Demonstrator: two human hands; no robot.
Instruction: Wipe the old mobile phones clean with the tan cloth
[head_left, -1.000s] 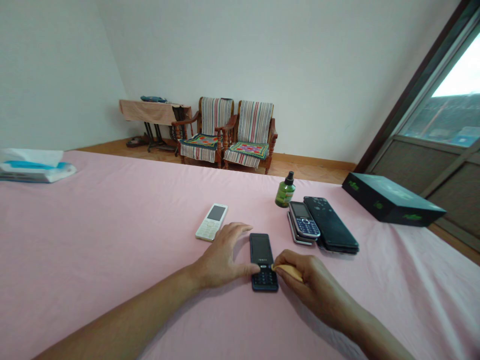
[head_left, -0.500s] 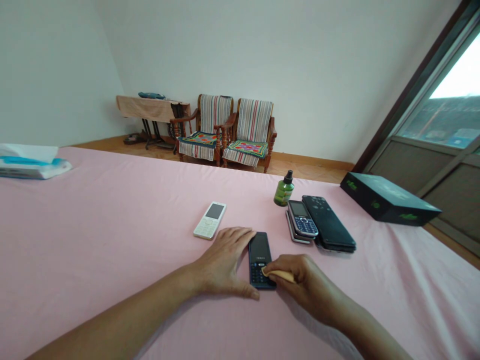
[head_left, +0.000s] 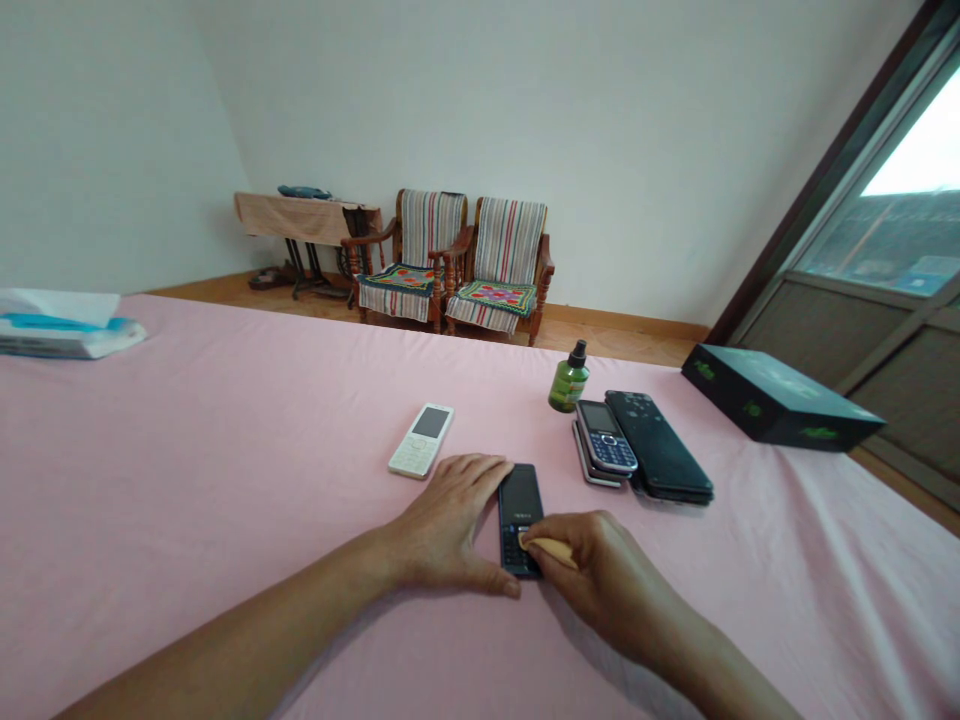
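A dark keypad phone (head_left: 520,497) lies face up on the pink cloth, its screen end pointing away from me. My left hand (head_left: 450,530) braces it along its left side, fingertips at the top corner and thumb by the bottom edge. In my right hand (head_left: 600,570) a small yellow piece of cloth or sponge (head_left: 553,549) is pinched and pressed onto the keypad. The right fingers hide part of the keys. Just beyond my left hand lies a white keypad phone (head_left: 421,441), face up.
To the right are a green bottle (head_left: 568,378) with a black top, a blue keypad phone (head_left: 607,437) stacked on others, and larger black phones (head_left: 660,450). A black box (head_left: 780,397) sits at the far right, a tissue pack (head_left: 71,335) far left. Two chairs (head_left: 499,260) stand beyond.
My right hand with the yellow piece has shifted slightly left across the keypad. The left hand and the phone stay in place.
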